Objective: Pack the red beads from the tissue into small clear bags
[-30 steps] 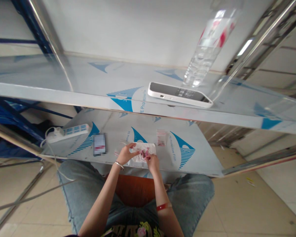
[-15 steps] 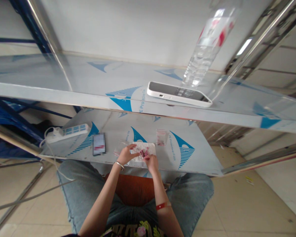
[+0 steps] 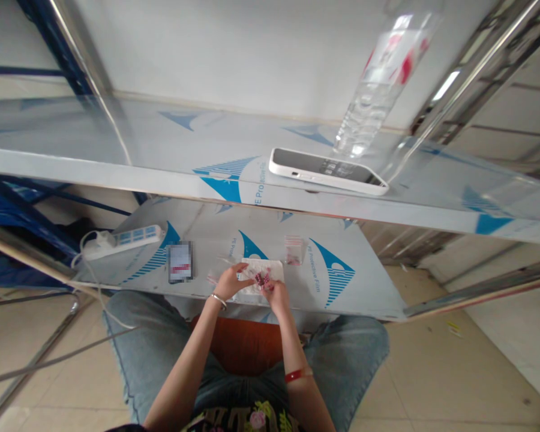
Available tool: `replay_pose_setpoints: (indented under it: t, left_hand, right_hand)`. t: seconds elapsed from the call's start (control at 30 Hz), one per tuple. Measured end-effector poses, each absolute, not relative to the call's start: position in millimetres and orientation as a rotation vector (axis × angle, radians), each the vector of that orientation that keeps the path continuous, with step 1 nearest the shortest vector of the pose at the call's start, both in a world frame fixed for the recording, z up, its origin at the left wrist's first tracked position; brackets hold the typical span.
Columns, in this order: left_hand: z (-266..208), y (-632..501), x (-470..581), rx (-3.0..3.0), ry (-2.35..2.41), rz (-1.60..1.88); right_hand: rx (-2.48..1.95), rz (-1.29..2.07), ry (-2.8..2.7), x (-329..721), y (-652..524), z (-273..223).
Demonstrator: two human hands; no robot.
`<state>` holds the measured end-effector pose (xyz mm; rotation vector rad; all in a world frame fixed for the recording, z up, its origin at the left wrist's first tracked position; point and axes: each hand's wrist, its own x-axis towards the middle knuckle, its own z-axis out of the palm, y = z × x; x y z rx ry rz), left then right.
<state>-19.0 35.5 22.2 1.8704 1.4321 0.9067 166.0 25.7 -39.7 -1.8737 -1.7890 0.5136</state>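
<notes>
Both my hands work over a white pad or packet (image 3: 275,268) on the lower shelf. Between them is a small dark red and pink dotted piece, shaped like a bow (image 3: 261,279); its finer details are too small to tell. My left hand (image 3: 228,283) comes from the left, thumb reaching to the bow's left side, forefinger raised apart from the thumb. The other left fingertips are hidden. My right hand (image 3: 277,295) pinches the bow's right side with curled fingers. Clear plastic (image 3: 212,279) with pink print lies beside my left hand.
A small clear packet with pink stripes (image 3: 293,249) lies right of the pad. Leftward are a blurred-out card-like object (image 3: 180,262) and a white power strip (image 3: 138,237) with its cable. The upper shelf (image 3: 162,171) overhangs, carrying a phone (image 3: 328,170) and a plastic bottle (image 3: 373,90).
The bow has turned and shifted slightly between my fingers. Both hands stay almost in the same place; the surrounding things have not moved.
</notes>
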Motion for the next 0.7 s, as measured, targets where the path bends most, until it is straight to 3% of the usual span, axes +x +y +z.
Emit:
replay_pose_setpoints:
  t: [0.7]
  left_hand:
    - [28,33,-17,1.833,1.381,0.932]
  right_hand:
    - [-1.907,0.417,-1.770,157,21,-45]
